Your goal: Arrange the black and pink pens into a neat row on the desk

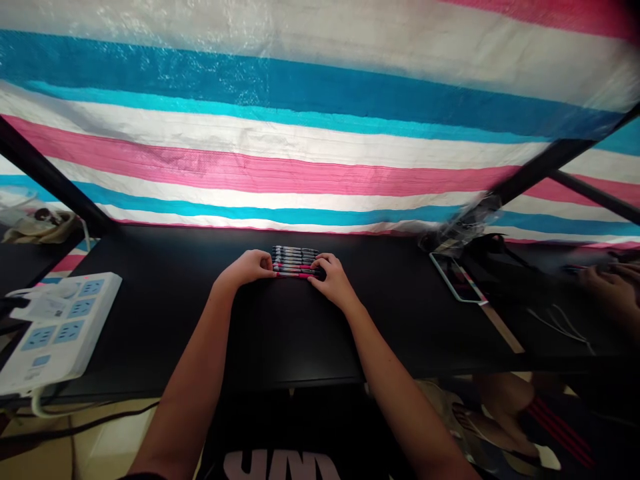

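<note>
Several pens point(296, 256) lie side by side in a stacked row on the black table. Most look clear with dark parts, while those nearest me have red parts, such as the red pen point(295, 275). At the row's left end is my left hand point(250, 268), its fingers curled together and touching the ends of the near pens. My right hand point(333, 280) is at the opposite end, thumb and fingers bent around the tips of the near red pens. The fingertips partly hide the pen ends.
A white power strip point(75, 333) with a plugged-in adapter stands at the left. On the right lie a phone point(457, 279) and crumpled clear plastic point(465, 223). Another person's hand point(613, 287) shows at the far right. A striped sheet point(310, 147) hangs behind the table.
</note>
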`<state>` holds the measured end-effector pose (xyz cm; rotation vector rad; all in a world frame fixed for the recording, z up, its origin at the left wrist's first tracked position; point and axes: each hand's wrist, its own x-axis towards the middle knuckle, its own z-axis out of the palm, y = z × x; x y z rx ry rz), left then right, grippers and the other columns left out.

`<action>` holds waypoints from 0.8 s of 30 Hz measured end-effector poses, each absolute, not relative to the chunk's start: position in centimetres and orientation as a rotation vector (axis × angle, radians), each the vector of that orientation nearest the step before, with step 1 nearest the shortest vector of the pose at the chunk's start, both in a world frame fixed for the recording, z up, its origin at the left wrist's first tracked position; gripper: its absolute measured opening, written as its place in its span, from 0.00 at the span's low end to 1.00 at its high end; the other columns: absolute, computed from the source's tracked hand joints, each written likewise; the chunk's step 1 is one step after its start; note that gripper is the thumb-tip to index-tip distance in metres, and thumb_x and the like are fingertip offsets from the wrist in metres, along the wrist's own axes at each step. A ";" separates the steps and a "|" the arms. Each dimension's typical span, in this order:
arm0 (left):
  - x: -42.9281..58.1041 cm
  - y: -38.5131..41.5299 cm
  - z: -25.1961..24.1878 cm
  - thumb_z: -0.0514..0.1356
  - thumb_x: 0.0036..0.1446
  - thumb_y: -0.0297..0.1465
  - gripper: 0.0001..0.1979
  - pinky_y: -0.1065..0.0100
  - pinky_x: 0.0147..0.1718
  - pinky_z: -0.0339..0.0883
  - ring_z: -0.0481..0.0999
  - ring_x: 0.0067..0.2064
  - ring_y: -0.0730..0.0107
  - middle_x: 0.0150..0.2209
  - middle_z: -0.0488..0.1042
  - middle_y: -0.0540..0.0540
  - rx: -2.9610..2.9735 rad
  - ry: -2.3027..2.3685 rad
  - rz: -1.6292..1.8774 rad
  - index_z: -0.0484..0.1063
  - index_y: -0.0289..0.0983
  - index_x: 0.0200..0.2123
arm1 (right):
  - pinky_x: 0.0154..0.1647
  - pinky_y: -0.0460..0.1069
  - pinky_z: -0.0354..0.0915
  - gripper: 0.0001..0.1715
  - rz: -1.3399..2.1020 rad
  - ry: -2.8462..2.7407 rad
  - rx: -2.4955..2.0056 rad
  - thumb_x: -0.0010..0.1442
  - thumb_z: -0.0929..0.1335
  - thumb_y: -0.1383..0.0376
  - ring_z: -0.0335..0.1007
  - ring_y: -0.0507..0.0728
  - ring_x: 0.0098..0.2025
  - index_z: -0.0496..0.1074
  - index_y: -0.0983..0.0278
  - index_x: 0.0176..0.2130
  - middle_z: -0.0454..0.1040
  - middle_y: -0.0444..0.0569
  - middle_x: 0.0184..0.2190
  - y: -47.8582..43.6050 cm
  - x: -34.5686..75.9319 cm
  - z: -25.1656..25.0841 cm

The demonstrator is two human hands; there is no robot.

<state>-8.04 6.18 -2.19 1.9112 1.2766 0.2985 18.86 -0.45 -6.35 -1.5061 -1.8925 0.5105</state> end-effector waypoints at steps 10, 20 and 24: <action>-7.9 6.1 -2.4 0.67 0.47 0.40 0.11 0.65 0.28 0.62 0.74 0.31 0.62 0.27 0.75 0.48 1.958 1.288 0.408 0.72 0.40 0.25 | 0.68 0.63 0.61 0.25 0.572 -1.793 -1.463 0.53 0.74 0.63 0.64 0.67 0.65 0.74 0.59 0.52 0.67 0.57 0.60 -0.3 18.6 -6.8; -4.8 6.7 -4.9 0.49 0.70 0.47 0.23 0.54 0.58 0.67 0.76 0.58 0.52 0.51 0.79 0.38 1.820 1.223 1.363 0.76 0.37 0.47 | 0.71 0.63 0.57 0.36 0.764 -1.070 -1.366 0.67 0.61 0.41 0.62 0.64 0.70 0.73 0.61 0.59 0.71 0.56 0.64 3.0 19.4 -9.8; -3.4 7.2 -6.5 0.44 0.71 0.52 0.31 0.52 0.66 0.60 0.68 0.67 0.51 0.60 0.75 0.37 1.593 1.181 1.392 0.75 0.36 0.54 | 0.74 0.62 0.53 0.43 0.857 -0.994 -1.307 0.66 0.58 0.36 0.61 0.63 0.71 0.72 0.63 0.61 0.70 0.56 0.65 5.2 18.2 -10.3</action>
